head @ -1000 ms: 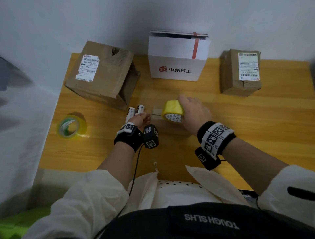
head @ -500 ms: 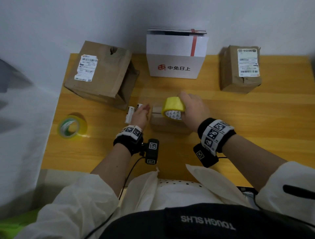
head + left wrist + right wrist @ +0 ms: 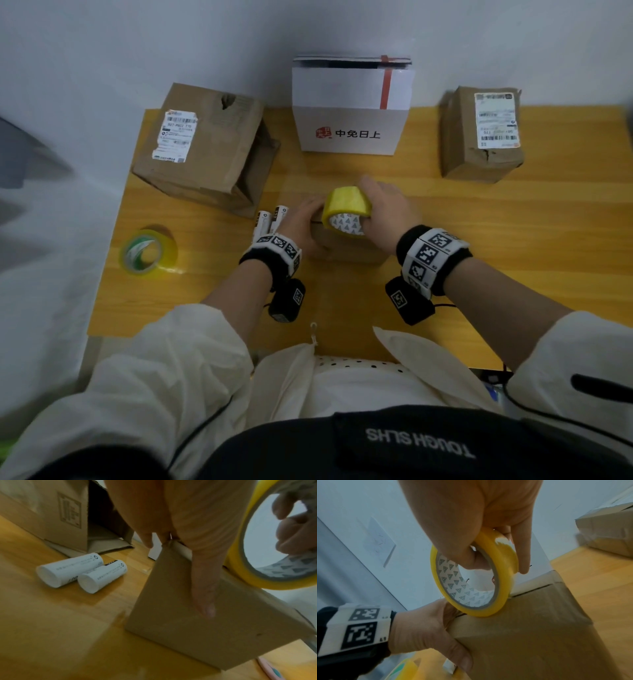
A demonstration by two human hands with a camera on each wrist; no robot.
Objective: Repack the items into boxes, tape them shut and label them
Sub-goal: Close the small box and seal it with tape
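Taping is the step I judge to be in hand: the small brown box sits on the wooden table right in front of me, flaps folded down with the seam showing dark along its top; the yellow tape roll stands on edge on that top, at the left end of the seam. My right hand grips the roll, thumb hooked through its core and the fingers curled over the outer rim; my left hand clasps the box's left end, fingers over the top edge and thumb pressed down the near side, steadying it. Whether a tape end is already stuck down I cannot tell; it is too small and partly hidden.

Next, I reckon, the roll must be drawn rightward along the seam while the left hand pins the start and keeps the box from sliding; the strip should run straight over the gap.

Just left of the box lie two white cylinders side by side, unpacked; behind them a larger brown carton lies open toward them; a white box stands at the back, a labelled brown parcel far right, and a second tape roll well to the left.
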